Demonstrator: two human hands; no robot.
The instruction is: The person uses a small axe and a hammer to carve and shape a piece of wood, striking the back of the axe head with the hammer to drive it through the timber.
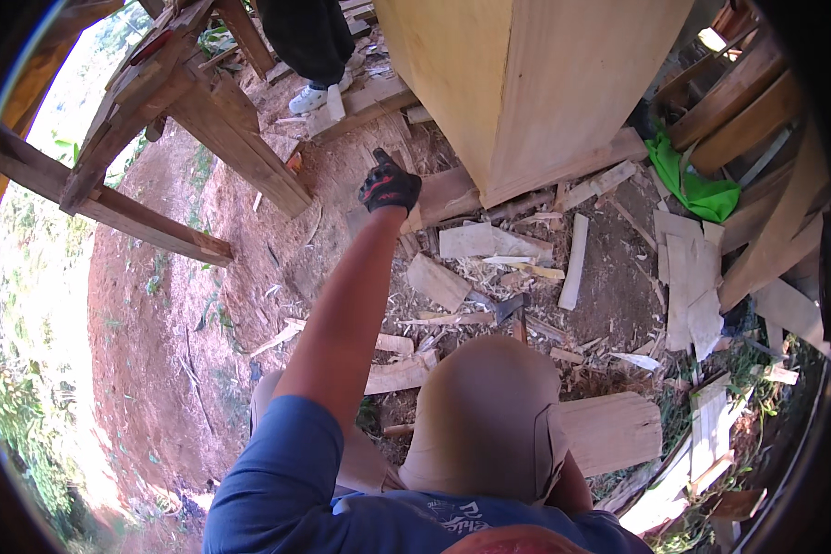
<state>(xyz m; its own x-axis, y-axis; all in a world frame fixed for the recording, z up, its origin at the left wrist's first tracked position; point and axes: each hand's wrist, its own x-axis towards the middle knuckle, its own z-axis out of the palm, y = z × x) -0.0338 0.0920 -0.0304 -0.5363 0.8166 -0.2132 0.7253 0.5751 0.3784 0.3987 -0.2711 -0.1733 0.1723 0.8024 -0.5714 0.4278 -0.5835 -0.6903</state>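
My left hand [391,187], in a black glove with red marks, reaches forward at the end of my stretched arm. One finger points away from me while the others look curled, and nothing shows in the hand. Below it lies a flat wooden plank [445,194] on the dirt; whether the glove touches it I cannot tell. My right hand is out of sight; only a bit of the right arm [571,485] shows beside my leg. In front of my knee rests a hatchet [511,308] among wood chips.
A large pale timber block [545,92] rises ahead. To the left is a rough wooden trestle [226,129]. Someone in dark trousers and white shoes [309,99] stands beyond. Offcuts [494,242] litter the ground; a green cloth [692,180] and leaning boards [771,203] are at right.
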